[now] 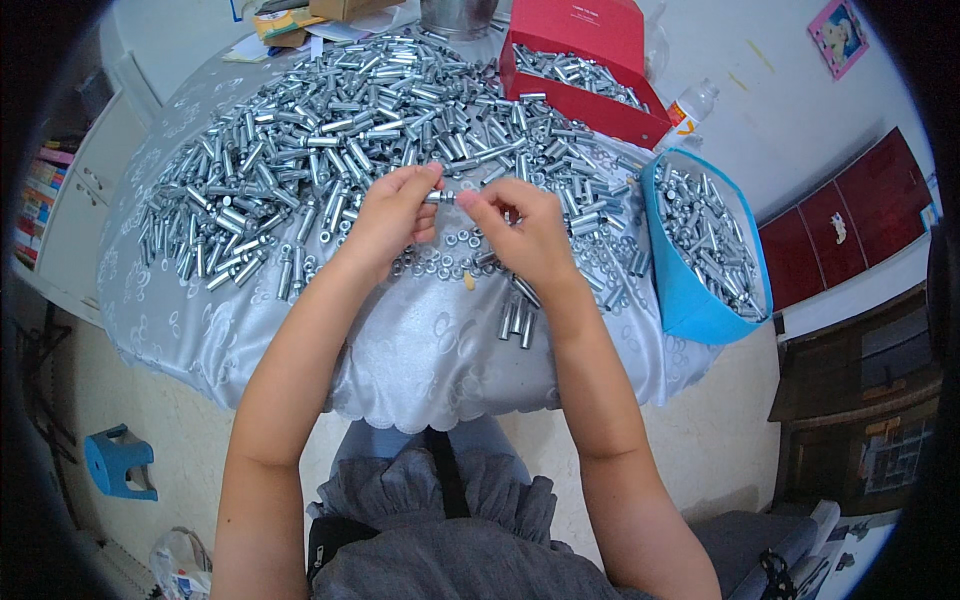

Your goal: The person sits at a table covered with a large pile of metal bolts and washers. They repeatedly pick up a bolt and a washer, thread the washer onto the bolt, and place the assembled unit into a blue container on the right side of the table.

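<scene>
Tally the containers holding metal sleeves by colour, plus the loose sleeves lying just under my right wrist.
Red box: 1
Blue bag: 1
Loose metal sleeves under the right hand, near the table edge: about 4
Total: about 6

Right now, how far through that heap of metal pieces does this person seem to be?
Done, it seems: the blue bag and red box each hold many metal tubes, and four lie set apart near the table edge. In hand: the left hand and right hand pinch one small metal piece between them. Left: a big heap of tubes covers most of the table, so plenty probably remains.
</scene>
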The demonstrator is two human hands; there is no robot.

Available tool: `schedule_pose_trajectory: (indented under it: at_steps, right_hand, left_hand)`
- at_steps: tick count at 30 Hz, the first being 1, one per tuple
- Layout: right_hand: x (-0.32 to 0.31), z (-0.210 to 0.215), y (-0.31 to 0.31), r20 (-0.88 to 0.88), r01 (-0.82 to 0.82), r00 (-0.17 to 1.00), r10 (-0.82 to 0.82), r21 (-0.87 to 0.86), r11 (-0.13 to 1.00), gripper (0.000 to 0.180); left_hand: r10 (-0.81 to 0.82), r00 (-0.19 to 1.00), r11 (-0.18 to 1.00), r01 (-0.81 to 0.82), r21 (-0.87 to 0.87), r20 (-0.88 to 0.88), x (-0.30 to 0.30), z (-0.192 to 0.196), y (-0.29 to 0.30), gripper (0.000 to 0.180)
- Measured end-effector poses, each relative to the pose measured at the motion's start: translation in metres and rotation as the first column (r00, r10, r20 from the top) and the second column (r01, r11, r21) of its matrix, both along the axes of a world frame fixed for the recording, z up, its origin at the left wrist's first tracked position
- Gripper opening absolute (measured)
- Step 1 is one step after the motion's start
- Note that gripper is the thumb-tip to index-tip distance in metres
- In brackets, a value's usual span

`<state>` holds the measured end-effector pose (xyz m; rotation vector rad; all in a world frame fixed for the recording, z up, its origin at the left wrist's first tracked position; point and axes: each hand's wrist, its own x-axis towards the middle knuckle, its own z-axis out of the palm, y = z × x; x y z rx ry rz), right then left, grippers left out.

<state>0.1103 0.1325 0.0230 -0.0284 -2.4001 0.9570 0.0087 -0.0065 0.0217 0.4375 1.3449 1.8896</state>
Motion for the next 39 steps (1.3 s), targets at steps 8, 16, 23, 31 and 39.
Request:
schedule_pose_trajectory:
  at_steps: [8,16,23,31,39]
  right_hand:
    - [0.0,0.011,-0.01,-0.146,-0.121,0.983,0.113,-0.051,0.991,0.025]
    - [0.002,0.005,-0.007,0.007,-0.046,0.999,0.046,-0.052,0.998,0.026]
    - [-0.001,0.008,-0.012,-0.144,-0.143,0.98,0.135,-0.051,0.988,0.027]
    - [0.002,0.001,-0.004,-0.022,-0.047,0.999,0.048,0.044,0.998,0.025]
    - [-0.001,0.007,-0.01,-0.158,-0.121,0.98,0.119,0.001,0.993,0.027]
  left_hand:
    - [-0.004,1.0,1.0,0.004,-0.007,0.006,0.0,0.002,0.0,0.022]
    - [0.001,1.0,0.999,-0.001,-0.047,-0.013,0.004,0.001,0.002,0.023]
    - [-0.021,1.0,1.0,0.021,-0.012,-0.013,0.002,0.001,-0.001,0.027]
    - [-0.015,1.0,1.0,0.014,-0.021,-0.021,-0.001,-0.002,-0.001,0.027]
    - [-0.024,0.999,0.999,0.023,-0.043,-0.03,0.005,0.006,-0.001,0.024]
